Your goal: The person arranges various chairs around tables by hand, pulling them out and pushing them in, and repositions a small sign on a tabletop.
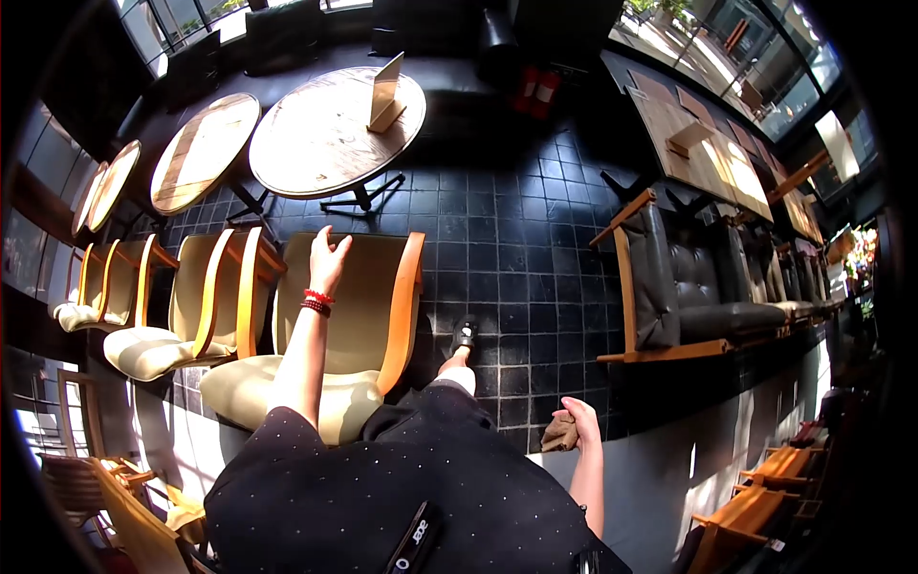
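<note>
My left hand [328, 265] is stretched out over the back of a green-cushioned armchair [292, 387] with wooden arms. Its thumb stands apart from the fingers and nothing is in it; red and dark bead bracelets [316, 302] circle the wrist. Ahead of it is a round wooden table [311, 134] carrying an upright wooden stand [385, 100]. Down at my right side, my right hand [583, 421] is closed on a crumpled brown cloth [559, 433], away from any furniture.
More round tables [206, 153] and green armchairs [182, 330] line the left. On the right are dark leather armchairs [684, 287] and a rectangular wooden table [698, 143]. Dark floor tiles [507, 287] run between the rows. Red fire extinguishers [537, 93] stand at the back.
</note>
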Demonstrator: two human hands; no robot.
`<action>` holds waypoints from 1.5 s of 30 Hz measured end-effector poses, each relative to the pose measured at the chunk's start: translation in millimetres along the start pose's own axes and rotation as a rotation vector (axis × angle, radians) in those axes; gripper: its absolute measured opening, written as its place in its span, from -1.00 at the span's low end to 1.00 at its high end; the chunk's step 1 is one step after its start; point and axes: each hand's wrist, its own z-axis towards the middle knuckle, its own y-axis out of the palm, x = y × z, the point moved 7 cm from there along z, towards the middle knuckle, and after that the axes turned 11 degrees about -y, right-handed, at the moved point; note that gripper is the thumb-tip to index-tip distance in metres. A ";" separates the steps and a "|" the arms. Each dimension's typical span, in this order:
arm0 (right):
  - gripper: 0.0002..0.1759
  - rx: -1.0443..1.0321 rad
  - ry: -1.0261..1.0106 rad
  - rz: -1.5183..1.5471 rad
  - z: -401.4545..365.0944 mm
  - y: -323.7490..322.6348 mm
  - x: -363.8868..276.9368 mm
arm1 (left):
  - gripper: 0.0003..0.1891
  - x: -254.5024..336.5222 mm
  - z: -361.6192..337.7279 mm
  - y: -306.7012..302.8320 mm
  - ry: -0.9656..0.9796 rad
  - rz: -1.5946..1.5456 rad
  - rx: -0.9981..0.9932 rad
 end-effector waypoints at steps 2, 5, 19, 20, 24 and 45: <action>-0.72 0.049 -0.014 0.024 34.7 -14.9 -16.2 | -0.36 9.5 48.3 19.1 -0.030 0.000 0.031; -0.61 0.074 0.171 0.009 95.5 -31.7 -41.6 | -0.29 36.9 125.9 46.6 -0.012 -0.013 0.075; -0.56 -0.193 -0.176 -0.026 245.2 135.4 -266.2 | -0.37 82.1 411.2 178.5 -0.009 0.299 0.215; -0.62 -0.193 -0.114 0.018 254.0 148.9 -277.9 | -0.41 82.5 419.0 180.5 0.074 0.260 0.302; -0.79 -0.054 -0.087 -0.078 331.4 157.0 -300.4 | -0.54 85.2 436.1 181.7 0.090 0.326 0.284; -0.61 -0.340 -0.098 -0.546 744.3 313.1 -491.2 | -0.20 57.6 639.6 124.4 -0.453 0.234 0.981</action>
